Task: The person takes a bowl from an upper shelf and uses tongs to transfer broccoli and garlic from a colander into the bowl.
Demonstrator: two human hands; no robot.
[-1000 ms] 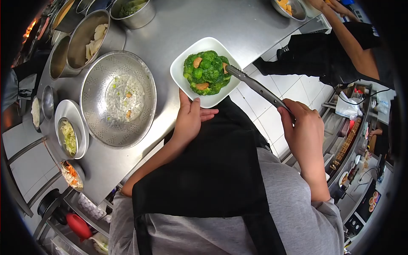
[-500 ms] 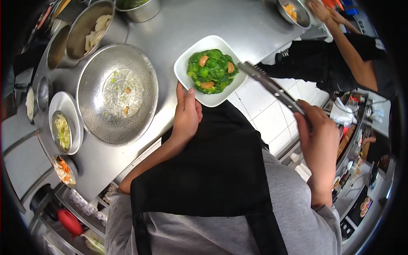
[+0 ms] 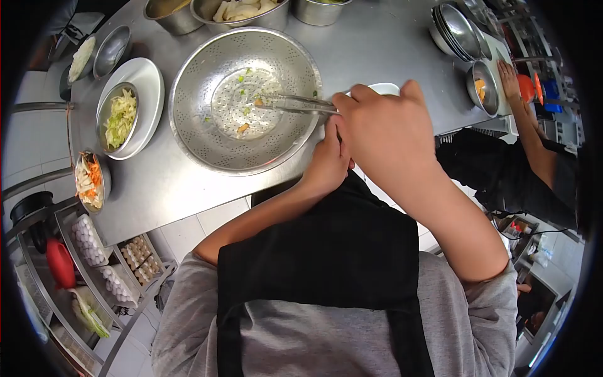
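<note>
My right hand (image 3: 392,129) is closed round metal tongs (image 3: 298,103), which reach left over a large perforated colander (image 3: 196,129). At the tongs' tips is a small orange-brown piece (image 3: 258,102); whether they pinch it I cannot tell. Another brown piece (image 3: 242,128) and several green bits lie in the colander's bottom. My left hand (image 3: 328,164) is below, partly behind the right one, holding a white bowl (image 3: 384,88). Only a bit of the bowl's rim shows; the broccoli in it is hidden by my right hand.
Left of the colander, a metal bowl of shredded cabbage (image 3: 122,119) rests on a white plate (image 3: 154,119). Metal pots (image 3: 317,14) stand at the back. Egg trays (image 3: 91,240) are on the lower-left shelf. A co-worker's arm (image 3: 534,138) is at right.
The tongs in my right hand have swung left from beside the white bowl to over the colander. My right hand now covers most of the bowl. The view has shifted.
</note>
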